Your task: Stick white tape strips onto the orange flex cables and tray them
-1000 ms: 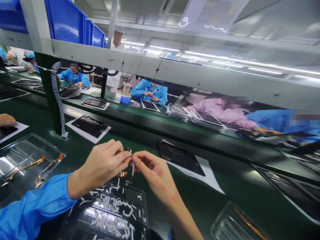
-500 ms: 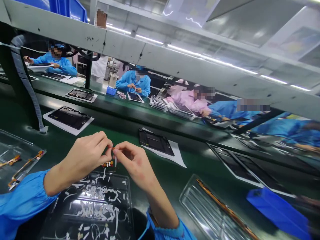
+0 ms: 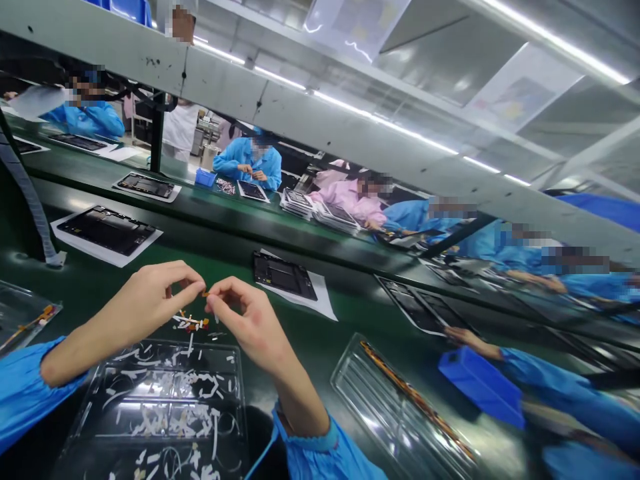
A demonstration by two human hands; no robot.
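My left hand [image 3: 167, 293] and my right hand [image 3: 250, 323] meet over the green work surface, fingertips pinched close together. Between them shows a tiny orange piece, apparently a flex cable [image 3: 205, 293], mostly hidden by the fingers. Just below lie several small orange-and-white flex cables [image 3: 193, 324] with bits of white strip. Nearer me, a clear plastic tray [image 3: 239, 393] holds many scattered white strips and peeled scraps [image 3: 160, 420].
Black tablet housings [image 3: 107, 230] lie on white sheets across the line. At right stand a long clear tray [image 3: 345, 373] with orange flex cables [image 3: 410, 393] and a blue bin [image 3: 483, 387], where a co-worker's arm [image 3: 545, 373] reaches in. Another clear tray [image 3: 20, 300] sits left.
The view has swung to the right. A white strip hanging by my right fingertips no longer shows there. A co-worker's arm has come into sight beside the blue bin.
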